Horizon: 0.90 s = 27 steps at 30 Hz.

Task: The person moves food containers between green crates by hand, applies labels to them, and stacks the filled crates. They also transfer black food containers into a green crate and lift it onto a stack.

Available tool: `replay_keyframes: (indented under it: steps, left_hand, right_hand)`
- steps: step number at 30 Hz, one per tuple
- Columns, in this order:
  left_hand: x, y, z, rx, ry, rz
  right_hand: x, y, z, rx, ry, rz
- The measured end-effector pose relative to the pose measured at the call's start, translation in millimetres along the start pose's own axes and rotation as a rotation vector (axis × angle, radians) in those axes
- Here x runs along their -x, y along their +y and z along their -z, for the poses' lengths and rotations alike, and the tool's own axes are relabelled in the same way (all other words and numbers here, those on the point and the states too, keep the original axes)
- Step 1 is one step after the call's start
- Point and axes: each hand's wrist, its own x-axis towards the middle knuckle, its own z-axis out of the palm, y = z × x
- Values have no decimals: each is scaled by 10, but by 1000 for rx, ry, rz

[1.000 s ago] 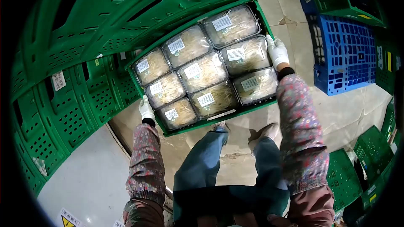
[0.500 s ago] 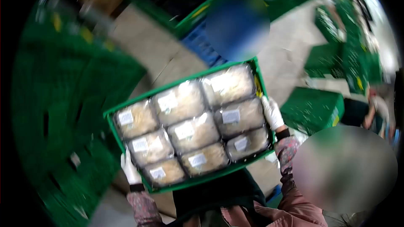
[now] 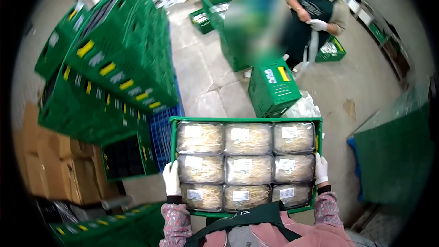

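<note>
Between my two gloved hands, held level in front of my apron, is a green crate [image 3: 247, 120] filled with rows of clear-wrapped packs [image 3: 247, 169] of pale, thin strands with white labels. My left hand [image 3: 172, 178] is closed on the crate's left side wall. On the right side wall my right hand [image 3: 321, 169] grips at about the same height. The fingertips of both hands are partly hidden by the crate's edges.
Tall stacks of green crates [image 3: 123, 59] stand at the left on a blue pallet [image 3: 165, 128], near cardboard boxes [image 3: 77, 169]. Ahead is a green crate stack [image 3: 274, 89]; beyond it stands a person in an apron [image 3: 313, 11]. A green covered block [image 3: 398, 151] is at right.
The view has swung round to the right, and the crate, tilted before, now looks level. The stacked crates and the other person have come into clearer view. Both hands keep their hold.
</note>
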Motion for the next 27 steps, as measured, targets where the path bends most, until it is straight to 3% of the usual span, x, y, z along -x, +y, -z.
replay_keyframes:
  steps: [6, 9, 13, 15, 16, 18, 20, 23, 25, 27]
  left_hand:
    - [-1005, 1114, -1714, -81, -380, -235]
    - [-1422, 1609, -2500, -26, -556, -351]
    - [-2008, 2330, -3530, -52, -698, -427]
    - [-2416, 2609, -4032, -165, -735, -575]
    - [-2644, 2650, -4306, -169, -749, -612]
    - [-3159, 2879, -5111, -220, -804, -632]
    - [-3416, 3000, -5474, -348, -854, -601]
    - [-3991, 2950, -6418, -442, -854, -722]
    - [-4262, 2703, -6826, -544, -763, -875]
    - [-4119, 2919, -6852, -693, -809, -765]
  right_hand:
    - [-16, 182, 435, -281, 329, -148]
    - [-48, 24, 359, -509, 503, -196]
    - [-419, 50, 129, -593, 567, -218]
    - [-588, -191, -140, -744, 595, -201]
    - [-721, -237, -269, -718, 628, -147]
    - [-1304, -431, -499, -736, 638, -236]
    - [-1469, -575, -706, -763, 678, -248]
    - [-2112, -690, -1106, -653, 717, -524]
    - [-2446, -711, -1336, -564, 856, -548]
    - [-2415, -978, -1220, -623, 782, -550]
